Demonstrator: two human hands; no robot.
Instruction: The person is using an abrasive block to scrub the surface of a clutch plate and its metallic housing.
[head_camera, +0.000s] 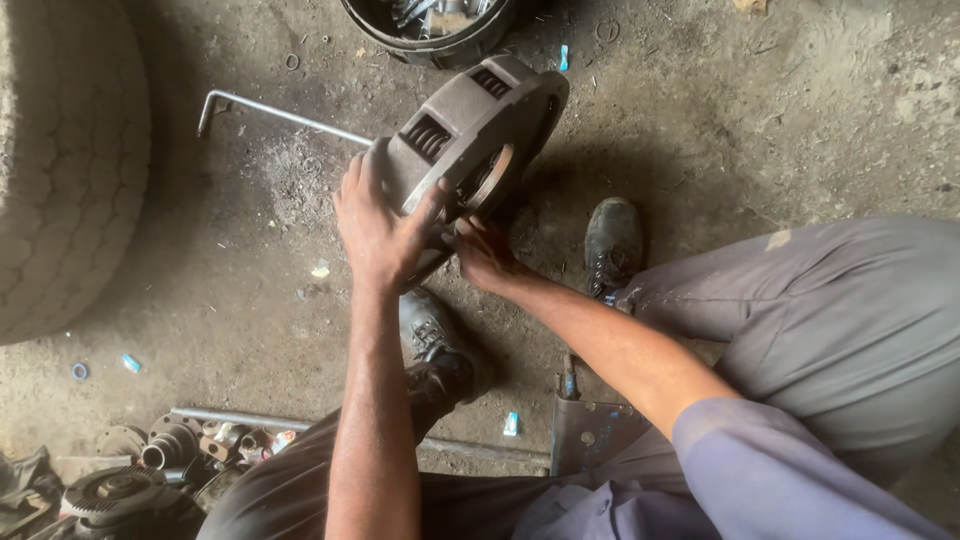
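Grey cast metal, the clutch cover (470, 130) stands tilted on its edge on the dirt floor (760, 120), just far of the person's boots, its slotted back turned up and to the left. The left hand (382, 232) is spread over the near rim, thumb hooked round the edge, gripping it. The right hand (485, 255) is tucked under the near edge on the open side; its fingers are partly hidden, so how they close cannot be told. A bent rod (275, 113) lies behind the cover, a tyre (65, 160) at far left, a black tub (430, 30) beyond. To hold it well, I would keep the left hand bearing the weight, keep the low edge planted on the floor, and keep fingertips clear of the inner ring (490, 175).
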